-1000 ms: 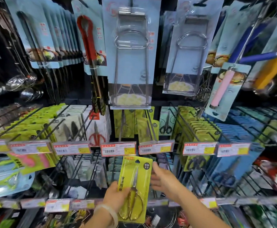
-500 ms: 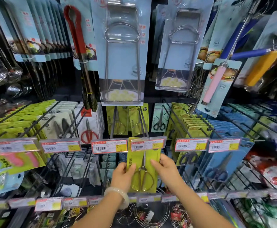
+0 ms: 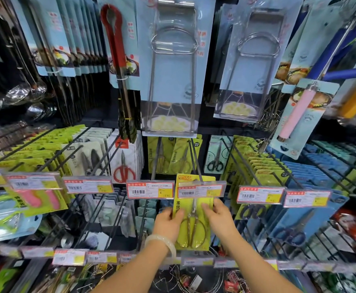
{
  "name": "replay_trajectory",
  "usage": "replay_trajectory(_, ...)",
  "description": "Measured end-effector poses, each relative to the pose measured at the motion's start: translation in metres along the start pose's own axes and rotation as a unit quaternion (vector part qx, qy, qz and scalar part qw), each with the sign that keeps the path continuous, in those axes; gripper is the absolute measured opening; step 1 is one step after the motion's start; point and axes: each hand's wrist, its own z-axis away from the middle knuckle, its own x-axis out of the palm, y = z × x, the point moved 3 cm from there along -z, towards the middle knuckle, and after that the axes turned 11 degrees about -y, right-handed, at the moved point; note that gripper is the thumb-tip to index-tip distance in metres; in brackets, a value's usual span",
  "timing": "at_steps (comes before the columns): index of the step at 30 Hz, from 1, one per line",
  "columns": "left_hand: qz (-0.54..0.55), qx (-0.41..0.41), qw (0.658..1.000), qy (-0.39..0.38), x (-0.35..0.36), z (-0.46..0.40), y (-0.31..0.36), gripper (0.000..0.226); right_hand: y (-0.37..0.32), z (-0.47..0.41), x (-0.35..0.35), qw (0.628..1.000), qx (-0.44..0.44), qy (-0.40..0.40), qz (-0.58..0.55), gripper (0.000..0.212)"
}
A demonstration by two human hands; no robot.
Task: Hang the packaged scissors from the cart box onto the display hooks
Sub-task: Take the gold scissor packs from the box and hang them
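- Display rack (image 3: 194, 132): a dark wall rack fills the view, with long wire hooks running out toward the camera in tiers.
- Upper tier: large pale-blue carded packs hang here, including a wire plate-lifter pack (image 3: 173, 66) at centre, red-handled tongs (image 3: 118, 60) to its left and a pink-handled utensil (image 3: 295, 115) to the right.
- Middle tier: rows of yellow-green and blue carded scissors packs hang on the display hooks (image 3: 196, 163); each hook ends in a red-and-white price label with a yellow patch.
- Packaged scissors (image 3: 192, 220): a yellow-green card carrying gold-handled scissors, upright, at the front end of the centre hook. Its top edge rises just above the price label (image 3: 200, 189), which covers the upper part of the card. Whether the hang hole is on the hook cannot be told.
- Left hand (image 3: 168, 220): at the left edge of the card, fingers curled onto the card edge, gripping it. A pale bangle (image 3: 162, 244) sits on the wrist.
- Right hand (image 3: 219, 216): at the right side of the card, fingers (image 3: 206, 208) reaching across its front and thumb at the right edge, pinching the card.
- Lower rack edge: a further row of price labels runs below both forearms.
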Motion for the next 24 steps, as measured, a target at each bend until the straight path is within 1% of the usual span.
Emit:
replay_trajectory(2, -0.014, -0.013, 1.000, 0.002, -0.002, -0.008, 0.000, 0.025, -0.002, -0.012, 0.000, 1.000, 0.013, 0.001, 0.012, 0.029)
replay_trajectory(3, -0.004, -0.015, 1.000, 0.001, -0.003, -0.010, 0.000, 0.028, -0.002, -0.017, 0.000, 1.000, 0.005, 0.002, 0.028, 0.028)
replay_trajectory(4, 0.011, -0.022, 1.000, -0.001, -0.005, -0.010, 0.000, 0.034, -0.002, -0.022, 0.001, 0.999, 0.002, -0.006, 0.032, 0.020)
replay_trajectory(5, 0.020, -0.033, 0.999, -0.006, -0.008, -0.009, -0.004, 0.042, -0.001, -0.026, 0.003, 0.998, 0.001, 0.005, 0.059, 0.008)
replay_trajectory(7, 0.003, -0.061, 0.998, -0.024, -0.019, -0.005, -0.018, 0.057, 0.008, -0.032, 0.002, 0.995, 0.000, 0.042, 0.089, 0.005)
replay_trajectory(8, -0.015, -0.073, 0.997, -0.031, -0.028, 0.000, -0.028, 0.064, 0.013, -0.032, 0.005, 0.992, 0.010, 0.046, 0.114, 0.005)
replay_trajectory(9, -0.042, -0.079, 0.995, -0.031, -0.038, 0.005, -0.040, 0.069, 0.020, -0.032, 0.009, 0.994, 0.009, 0.048, 0.100, 0.016)
replay_trajectory(10, -0.083, -0.086, 0.992, -0.027, -0.050, 0.011, -0.050, 0.071, 0.029, -0.034, 0.016, 0.998, 0.030, 0.054, 0.032, 0.023)
replay_trajectory(11, -0.133, -0.085, 0.987, -0.024, -0.062, 0.015, -0.062, 0.069, 0.040, -0.037, 0.030, 0.998, 0.048, 0.034, 0.021, 0.027)
replay_trajectory(12, -0.197, -0.085, 0.976, -0.023, -0.075, 0.020, -0.070, 0.066, 0.043, -0.034, 0.049, 0.995, 0.034, -0.005, 0.096, 0.026)
replay_trajectory(13, -0.275, -0.088, 0.957, -0.024, -0.090, 0.025, -0.076, 0.065, 0.038, -0.028, 0.071, 0.972, 0.039, -0.085, 0.215, 0.017)
replay_trajectory(14, -0.351, -0.093, 0.932, -0.021, -0.104, 0.031, -0.080, 0.066, 0.033, -0.023, 0.100, 0.946, 0.045, -0.142, 0.287, 0.004)
replay_trajectory(15, -0.415, -0.100, 0.904, -0.010, -0.121, 0.035, -0.087, 0.067, 0.032, -0.019, 0.127, 0.935, 0.037, -0.172, 0.307, 0.013)
replay_trajectory(16, -0.454, -0.115, 0.883, 0.005, -0.139, 0.041, -0.093, 0.068, 0.025, -0.013, 0.156, 0.926, 0.030, -0.213, 0.311, 0.023)
replay_trajectory(17, -0.477, -0.133, 0.869, 0.021, -0.158, 0.047, -0.100, 0.068, 0.015, -0.006, 0.185, 0.916, 0.023, -0.242, 0.320, 0.030)
replay_trajectory(18, -0.484, -0.149, 0.861, 0.036, -0.177, 0.055, -0.106, 0.069, 0.004, -0.001, 0.214, 0.905, 0.007, -0.259, 0.339, 0.035)
replay_trajectory(21, -0.515, -0.206, 0.829, 0.066, -0.239, 0.087, -0.122, 0.069, -0.033, 0.020, 0.302, 0.850, -0.072, -0.323, 0.411, 0.041)
replay_trajectory(24, -0.517, -0.244, 0.812, 0.116, -0.307, 0.129, -0.133, 0.069, -0.072, 0.043, 0.385, 0.796, -0.150, -0.375, 0.452, 0.045)
